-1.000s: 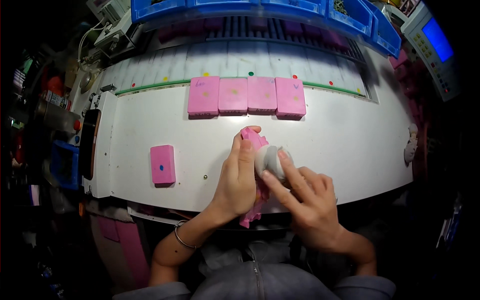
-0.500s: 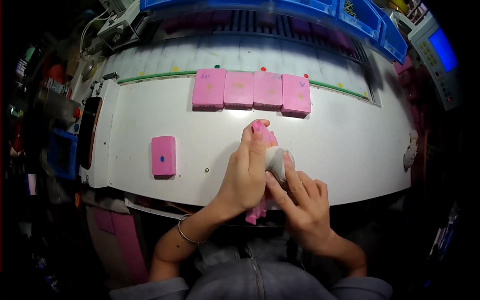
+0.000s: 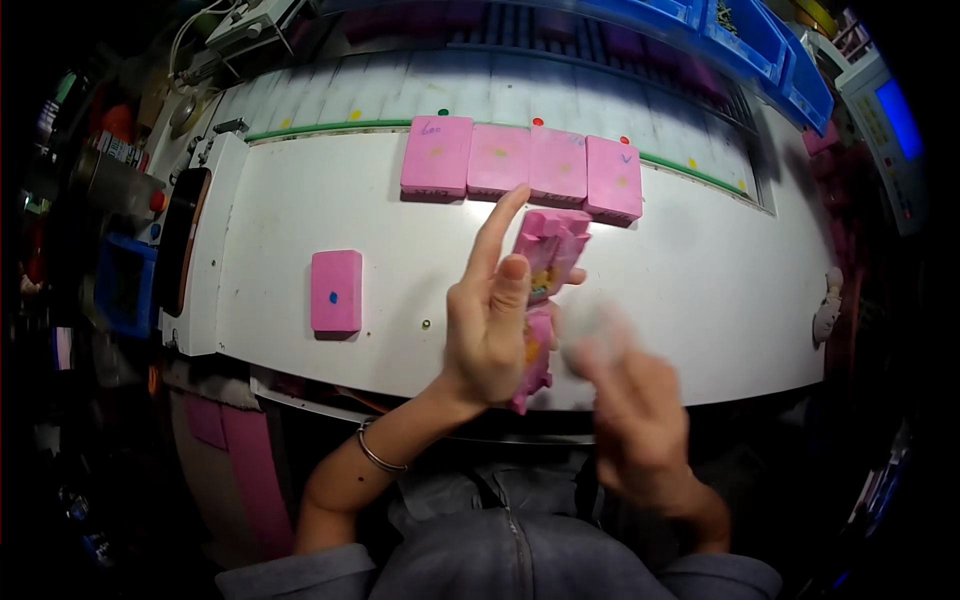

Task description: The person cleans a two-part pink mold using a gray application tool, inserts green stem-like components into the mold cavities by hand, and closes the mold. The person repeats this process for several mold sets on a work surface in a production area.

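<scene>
My left hand (image 3: 482,330) grips an opened pink rubber mold, tilted over the near part of the white table. Its upper half (image 3: 556,232) leans away with the inner face and some yellowish spots in the cavity showing; the lower half (image 3: 539,365) hangs below, partly behind the fingers. Just to the right, my right hand (image 3: 640,415) is closed on a soft white bundle (image 3: 592,338), perhaps a cloth pouch. Both hand and bundle are smeared by motion and apart from the mold. A pink block (image 3: 336,292) with a blue dot lies left of my hands.
Several pink blocks (image 3: 498,160) stand in a row before the green-edged glass strip (image 3: 380,100). Blue bins (image 3: 745,45) hang at the back. A phone (image 3: 186,240) lies at the left edge; a device with a blue screen (image 3: 897,118) stands right.
My right hand has drawn the white bundle away from the mold, down and to the right. The mold has turned so its inner face shows more; my left index finger now points up.
</scene>
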The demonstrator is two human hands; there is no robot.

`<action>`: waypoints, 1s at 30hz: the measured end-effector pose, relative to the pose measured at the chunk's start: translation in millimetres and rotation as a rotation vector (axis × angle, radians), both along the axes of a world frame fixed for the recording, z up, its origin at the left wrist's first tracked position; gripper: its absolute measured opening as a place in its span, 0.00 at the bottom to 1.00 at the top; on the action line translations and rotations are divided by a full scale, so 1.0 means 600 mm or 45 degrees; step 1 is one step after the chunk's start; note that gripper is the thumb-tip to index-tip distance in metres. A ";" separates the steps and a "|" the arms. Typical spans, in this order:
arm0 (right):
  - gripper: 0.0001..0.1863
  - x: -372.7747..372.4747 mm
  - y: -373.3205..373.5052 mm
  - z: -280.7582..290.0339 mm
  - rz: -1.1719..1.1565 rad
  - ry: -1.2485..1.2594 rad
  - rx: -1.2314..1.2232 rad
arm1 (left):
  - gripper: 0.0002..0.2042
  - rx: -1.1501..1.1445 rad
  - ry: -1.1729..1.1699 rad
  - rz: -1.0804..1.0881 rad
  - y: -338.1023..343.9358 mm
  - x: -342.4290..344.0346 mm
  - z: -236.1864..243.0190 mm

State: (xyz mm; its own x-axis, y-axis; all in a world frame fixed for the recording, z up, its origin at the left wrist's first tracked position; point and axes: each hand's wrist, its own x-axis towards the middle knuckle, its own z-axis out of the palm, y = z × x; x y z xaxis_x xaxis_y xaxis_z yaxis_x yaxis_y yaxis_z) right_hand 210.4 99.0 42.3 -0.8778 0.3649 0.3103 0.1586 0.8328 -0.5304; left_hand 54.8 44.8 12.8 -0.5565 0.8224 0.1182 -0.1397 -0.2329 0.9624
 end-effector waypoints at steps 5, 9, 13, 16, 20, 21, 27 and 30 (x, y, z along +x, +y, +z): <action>0.41 -0.008 -0.001 0.007 0.085 -0.291 0.006 | 0.32 0.020 0.218 0.058 0.001 -0.004 -0.027; 0.43 0.000 -0.001 -0.001 0.067 -0.197 -0.033 | 0.32 0.007 0.259 0.081 0.003 -0.013 -0.024; 0.43 -0.003 -0.003 0.010 0.147 -0.429 -0.074 | 0.31 -0.146 0.209 0.074 -0.004 -0.011 -0.031; 0.41 0.000 0.020 0.000 -0.040 -0.347 -0.038 | 0.25 -0.194 0.047 -0.019 -0.010 -0.024 -0.031; 0.32 -0.023 0.017 0.007 -0.224 0.093 -0.535 | 0.25 -0.092 0.127 -0.317 -0.018 -0.013 -0.016; 0.29 -0.029 0.017 0.001 -0.187 0.337 -0.977 | 0.29 -0.040 0.128 -0.346 -0.018 -0.011 -0.014; 0.15 -0.056 0.021 -0.003 -0.157 0.411 -1.072 | 0.47 -0.078 0.162 -0.512 -0.030 -0.040 0.006; 0.13 -0.079 0.009 -0.015 -0.159 0.462 -1.119 | 0.39 -0.266 -0.095 -0.592 -0.046 -0.056 0.021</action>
State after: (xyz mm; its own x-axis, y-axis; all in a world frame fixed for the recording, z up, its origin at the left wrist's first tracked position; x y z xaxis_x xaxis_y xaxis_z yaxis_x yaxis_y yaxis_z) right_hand 162.8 104.6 33.4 -0.7208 0.6815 0.1265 -0.0778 0.1018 -0.9918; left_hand 21.1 17.2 25.1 -0.1273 0.9867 -0.1009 -0.2531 0.0661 0.9652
